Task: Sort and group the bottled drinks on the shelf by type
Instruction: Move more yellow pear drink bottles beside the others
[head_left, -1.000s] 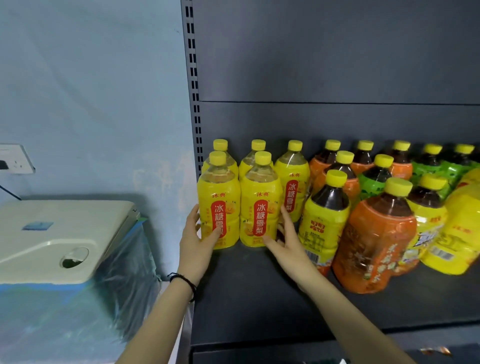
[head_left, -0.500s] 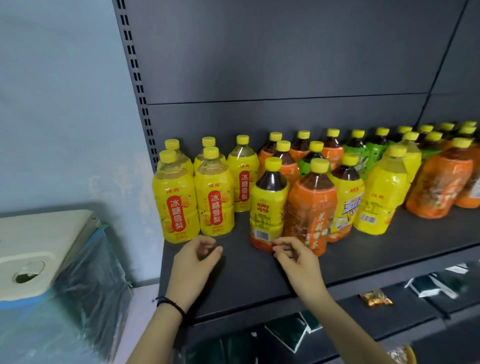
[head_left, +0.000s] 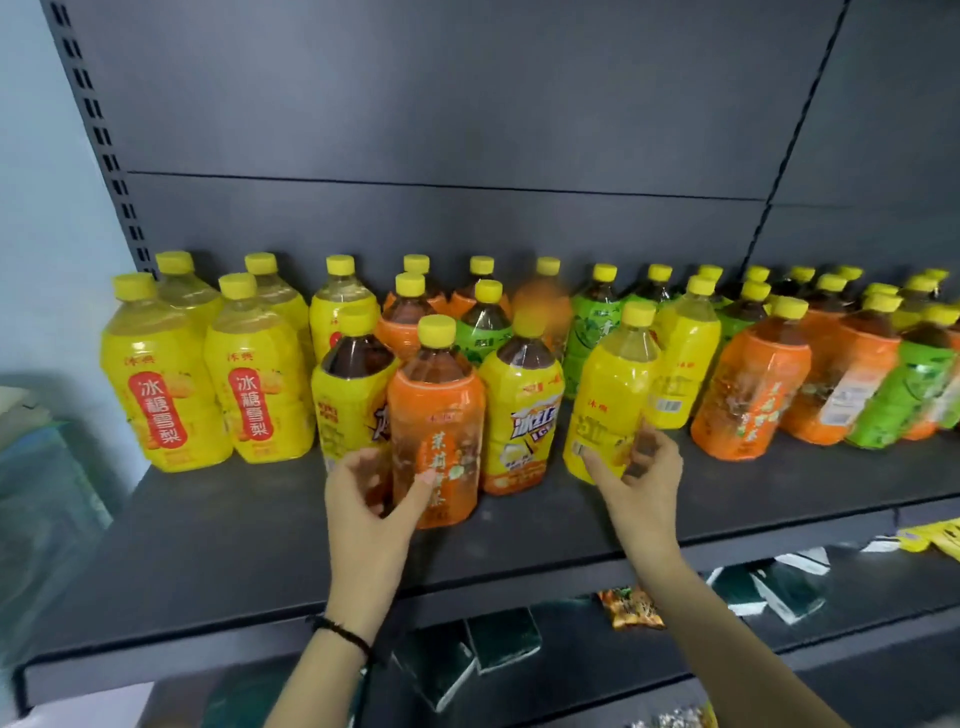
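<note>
Dark shelf (head_left: 234, 545): left hand (head_left: 363, 499) spread wide against orange bottle (head_left: 436, 410); right of it, right hand (head_left: 640, 480) grips yellow bottle (head_left: 608, 389).

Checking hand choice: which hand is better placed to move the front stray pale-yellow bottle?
Right hand: its fingers curl round that yellow bottle; the left hand is at the orange bottle.

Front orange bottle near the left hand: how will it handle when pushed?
The orange bottle looks nearly full, so likely heavy and firm. Tall and upright, it may tip if pushed high. Its glossy wrap might slip.
</note>
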